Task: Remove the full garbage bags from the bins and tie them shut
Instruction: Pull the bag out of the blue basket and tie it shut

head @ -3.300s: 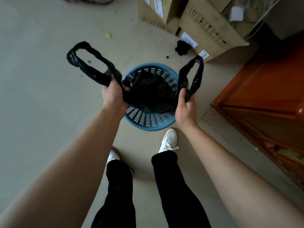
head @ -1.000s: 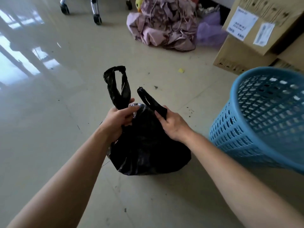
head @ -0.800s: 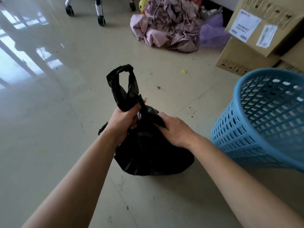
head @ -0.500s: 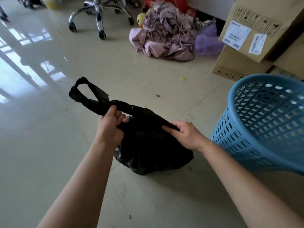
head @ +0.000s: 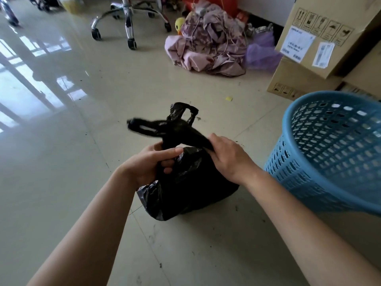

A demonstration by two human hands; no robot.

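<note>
Just left of the bin [head: 329, 153], the bag [head: 185, 186] sits on the floor [head: 61, 162], black, bulging and creased, its bottom flat on the tiles. It is outside the bin and close beside it, without touching. Its top is gathered into a twisted neck between the two hands.

The left hand [head: 148, 166] is wrapped round that neck from the left. Its lower fingers curl into the plastic, and one finger lies straight across the top of the bag, pointing right. The right hand [head: 228, 159] comes in from the other side, back up. Its fingers are closed over a dark strip of plastic that runs up and left from the neck, so both hands are grasping the bag.

Two handles rise past the hands. The side loop [head: 142, 129] sticks out to the left and is blurred. The upright loop [head: 183, 112] stands behind it. Whether a knot is already formed where they cross cannot be told.

The bin is blue plastic with a pierced wall, and it fills the right edge of the view. The tiles are pale and glossy, with dark specks round the bag and a yellow scrap [head: 228, 98] further off. Beyond that lies a heap of pinkish cloth [head: 208, 48], with a yellow toy [head: 179, 22] at its far left side. Stacked boxes [head: 313, 44] with labels stand to the right of the heap. A chrome chair base [head: 127, 19] on castors stands at the top left.
</note>
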